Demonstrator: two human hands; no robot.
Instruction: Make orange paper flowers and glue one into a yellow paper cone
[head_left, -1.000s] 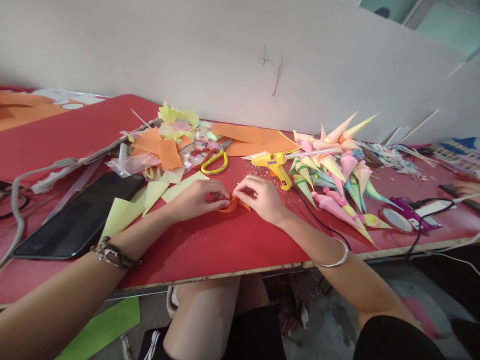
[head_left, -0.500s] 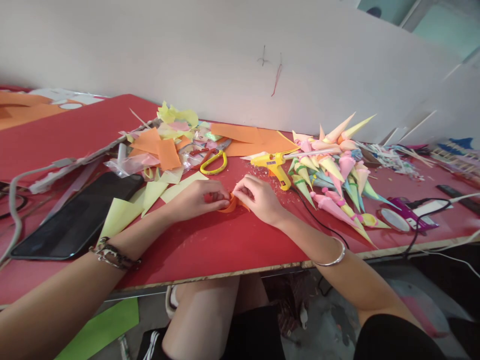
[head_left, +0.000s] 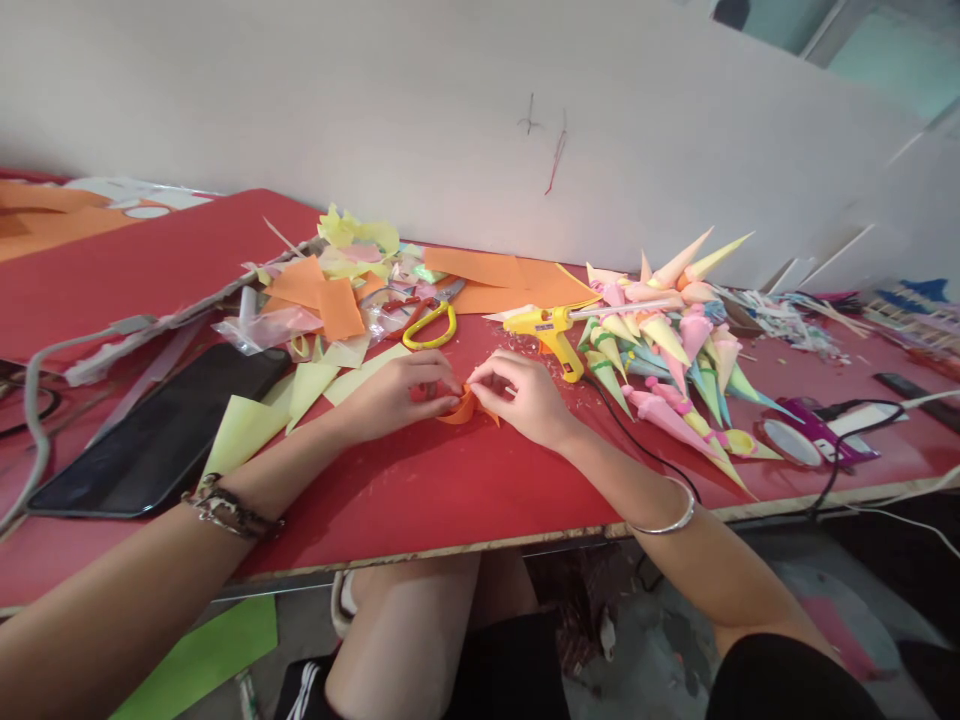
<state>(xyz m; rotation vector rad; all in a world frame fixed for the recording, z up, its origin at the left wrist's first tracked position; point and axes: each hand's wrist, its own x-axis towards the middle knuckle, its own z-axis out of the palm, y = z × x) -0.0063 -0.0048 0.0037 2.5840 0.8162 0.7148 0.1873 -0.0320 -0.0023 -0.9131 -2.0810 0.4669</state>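
Observation:
Between my two hands is a small curled orange paper strip, just above the red tabletop. My left hand pinches its left side with thumb and fingers. On the other side, my right hand pinches its upper right end, fingertips close to those of the left. The fingers partly cover the strip. Behind my right hand lies a yellow glue gun, its nozzle end toward a pile of pastel paper cones. Yellow-handled scissors rest beyond my left hand.
Yellow paper pieces and a black phone lie by my left forearm. Orange sheets and scraps sit at the back. A black cord runs under my right forearm. A roll of tape is at the right.
Both hands stay in nearly the same place on the orange strip. The strip's right end shows a little more below my right fingers. The view has shifted very slightly.

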